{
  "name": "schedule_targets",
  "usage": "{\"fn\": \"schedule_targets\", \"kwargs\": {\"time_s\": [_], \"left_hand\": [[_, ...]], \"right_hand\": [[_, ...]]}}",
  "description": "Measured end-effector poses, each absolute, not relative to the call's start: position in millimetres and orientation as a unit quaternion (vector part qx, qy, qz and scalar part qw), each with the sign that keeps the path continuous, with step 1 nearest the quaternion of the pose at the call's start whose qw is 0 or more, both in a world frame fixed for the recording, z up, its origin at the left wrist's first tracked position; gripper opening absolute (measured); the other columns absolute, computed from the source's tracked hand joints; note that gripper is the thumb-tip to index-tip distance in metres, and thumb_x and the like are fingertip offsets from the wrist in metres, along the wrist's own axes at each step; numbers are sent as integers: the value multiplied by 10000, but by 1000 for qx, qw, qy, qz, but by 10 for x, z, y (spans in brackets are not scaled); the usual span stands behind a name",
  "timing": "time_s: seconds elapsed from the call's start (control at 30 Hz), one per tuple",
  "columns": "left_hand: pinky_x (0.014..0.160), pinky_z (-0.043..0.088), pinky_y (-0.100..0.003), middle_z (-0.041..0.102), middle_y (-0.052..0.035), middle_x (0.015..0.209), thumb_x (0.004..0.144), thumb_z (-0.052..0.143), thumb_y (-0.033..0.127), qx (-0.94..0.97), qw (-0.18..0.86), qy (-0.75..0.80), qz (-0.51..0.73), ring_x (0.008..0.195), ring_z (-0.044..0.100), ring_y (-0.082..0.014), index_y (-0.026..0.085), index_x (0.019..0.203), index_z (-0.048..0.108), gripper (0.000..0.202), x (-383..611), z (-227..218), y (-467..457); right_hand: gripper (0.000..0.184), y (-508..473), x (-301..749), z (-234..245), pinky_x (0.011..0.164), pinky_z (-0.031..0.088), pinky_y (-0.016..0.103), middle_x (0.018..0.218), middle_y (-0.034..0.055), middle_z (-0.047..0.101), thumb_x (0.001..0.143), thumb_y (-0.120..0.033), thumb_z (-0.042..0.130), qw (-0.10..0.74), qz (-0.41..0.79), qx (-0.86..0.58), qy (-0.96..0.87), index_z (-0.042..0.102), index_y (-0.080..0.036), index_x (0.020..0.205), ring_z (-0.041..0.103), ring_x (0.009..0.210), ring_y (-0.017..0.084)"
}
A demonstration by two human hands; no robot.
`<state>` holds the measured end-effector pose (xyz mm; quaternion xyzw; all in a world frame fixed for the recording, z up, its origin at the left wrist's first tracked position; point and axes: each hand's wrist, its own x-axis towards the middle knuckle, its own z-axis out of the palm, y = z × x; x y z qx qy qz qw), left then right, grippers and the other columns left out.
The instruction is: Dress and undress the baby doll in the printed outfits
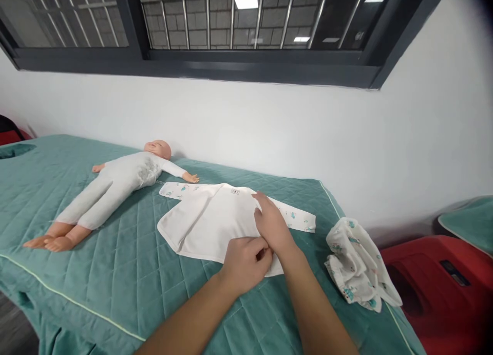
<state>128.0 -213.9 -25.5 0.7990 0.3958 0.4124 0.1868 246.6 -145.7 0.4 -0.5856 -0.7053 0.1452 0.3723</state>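
Green bed [115, 273]: shirt [208, 221] beneath flat right hand [271, 224], its edge pinched in left hand [246, 262].

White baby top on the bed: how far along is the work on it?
Done: white top lies spread flat, sleeves out. In hand: left hand pinches its hem, right hand presses it. Left: no fold yet; patterned garment lies crumpled, untouched.

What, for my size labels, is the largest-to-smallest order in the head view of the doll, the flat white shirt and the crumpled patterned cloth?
1. doll and flat white shirt: about alike, unranked.
2. crumpled patterned cloth: smallest.
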Motion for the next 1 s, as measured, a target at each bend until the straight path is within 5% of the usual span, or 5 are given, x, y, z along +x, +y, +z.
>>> {"fn": "schedule_targets", "kwargs": {"time_s": [0.2,0.33,0.43,0.63,1.0], "left_hand": [[792,503,-299,700,-37,870,892,576,343,773,187,390,463,853,635,-176,203,868,652,162,918,-224,-2042],[1065,421,-408,585,-127,1347,942,452,342,818,145,460,312,1267,520,-248,159,1272,576,398,626,-369,-1860],[1173,264,-476,375,-185,1535,915,408,247,837,68,505,200,1444,306,-300,57,1427,434,547,486,-494,-1675],[1191,214,-468,393,-206,1518,950,313,247,817,62,537,202,1463,259,-308,2,1412,437,537,453,-511,-1181],[1129,343,-436,449,-243,1416,921,393,251,748,97,592,284,1333,439,-317,29,1427,358,554,423,-520,-702]], "right_hand": [[307,-1504,2176,-71,1062,438,405,1243,60,673,867,-314,539,488,402,-501,-591,662,-218,1131,608,1186,221],[380,-1562,1965,-248,1069,423,386,1319,90,624,859,-319,538,489,370,-533,-583,615,-195,1210,563,1247,221],[426,-1612,1763,-355,1111,366,385,1356,133,592,906,-312,470,397,266,-581,-659,576,-139,1281,524,1284,229],[523,-1430,1601,-392,1167,231,413,1491,190,442,980,-311,332,210,44,-689,-692,473,-22,1393,356,1412,278],[494,-1076,1870,-483,1124,301,362,1409,169,524,913,-286,429,241,3,-728,-641,489,-65,1351,447,1313,265]]}}
